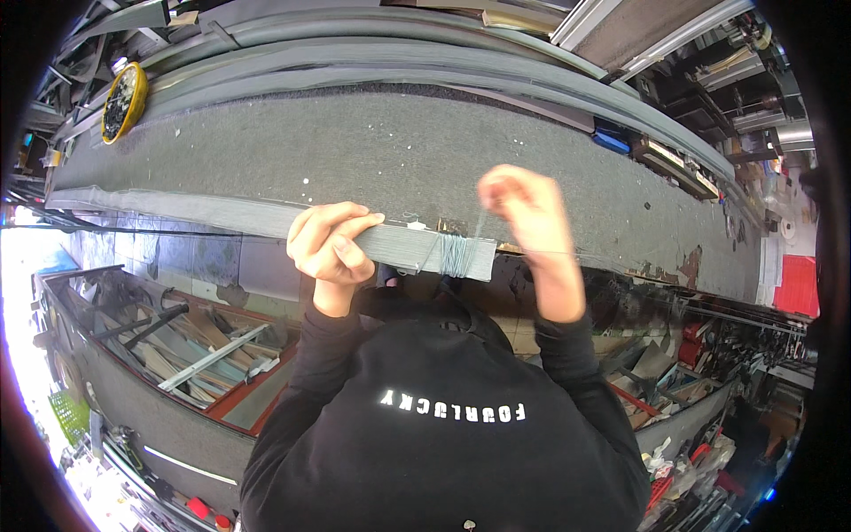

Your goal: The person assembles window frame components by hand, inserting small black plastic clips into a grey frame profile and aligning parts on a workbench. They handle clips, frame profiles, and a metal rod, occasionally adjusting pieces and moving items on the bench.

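Observation:
A long grey profile [399,246], perhaps several thin strips together, lies along the near edge of the bench and reaches far to the left. My left hand [330,246] is closed around it, a little short of its right end. Several turns of pale blue-grey string [456,255] are wound about the profile close to that end. My right hand [530,213] is raised above and to the right of the wrapping, blurred by motion, with its fingertips pinched. A taut strand runs from the turns up to those fingers.
Grey fabric covers the bench [355,146], with white specks on it. Long grey profiles [355,62] line its far side. A yellow bowl [126,102] stands far left, and a blue object [612,142] lies far right. Below left is a bin of offcuts [191,346].

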### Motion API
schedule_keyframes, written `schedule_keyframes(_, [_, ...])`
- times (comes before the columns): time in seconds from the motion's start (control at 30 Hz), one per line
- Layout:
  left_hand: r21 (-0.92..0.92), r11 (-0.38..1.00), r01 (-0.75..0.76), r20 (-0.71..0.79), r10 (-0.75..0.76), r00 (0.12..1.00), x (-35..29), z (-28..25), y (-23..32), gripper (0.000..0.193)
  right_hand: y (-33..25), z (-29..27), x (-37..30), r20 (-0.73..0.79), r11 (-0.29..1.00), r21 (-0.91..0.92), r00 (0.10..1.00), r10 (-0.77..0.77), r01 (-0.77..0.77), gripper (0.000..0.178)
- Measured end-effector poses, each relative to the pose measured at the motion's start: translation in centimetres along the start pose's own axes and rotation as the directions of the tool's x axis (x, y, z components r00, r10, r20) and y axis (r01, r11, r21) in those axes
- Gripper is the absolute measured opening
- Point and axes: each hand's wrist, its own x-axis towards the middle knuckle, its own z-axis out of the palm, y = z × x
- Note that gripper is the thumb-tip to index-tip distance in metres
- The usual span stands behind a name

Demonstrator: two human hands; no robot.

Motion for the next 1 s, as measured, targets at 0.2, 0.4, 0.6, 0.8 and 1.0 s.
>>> schedule_keyframes(0.2, [0.018,0.997,0.073,0.053,-0.074,0.996,-0.8,0.3,-0.1,0.035,-0.4,2.2,-4.9,0.781,0.937,-0.331,0.59,0.206,0.111,0.013])
schedule_keyframes(0.4, [0.007,1.0,0.03,0.009,-0.03,1.0,-1.0,0.3,-0.1,0.033,0.0,-0.3,0.8,0.093,0.976,-0.219,0.995,0.025,-0.004,0.013])
schedule_keyframes(0.6, [0.028,0.998,0.062,0.034,-0.063,0.997,-1.0,0.5,-0.3,0.036,2.2,1.5,-3.6,0.853,0.987,-0.151,0.499,0.155,-0.05,0.016])
schedule_keyframes(0.8, [0.02,0.999,0.025,0.015,-0.025,1.0,-0.5,0.3,0.0,0.036,0.2,-0.9,0.1,0.066,0.999,0.029,0.998,-0.016,0.014,0.021])
schedule_keyframes(1.0, [0.026,0.999,0.037,-0.028,-0.036,0.999,-0.1,0.8,-0.4,0.037,1.4,1.9,-3.7,0.765,0.996,-0.089,0.64,0.078,-0.015,0.014])
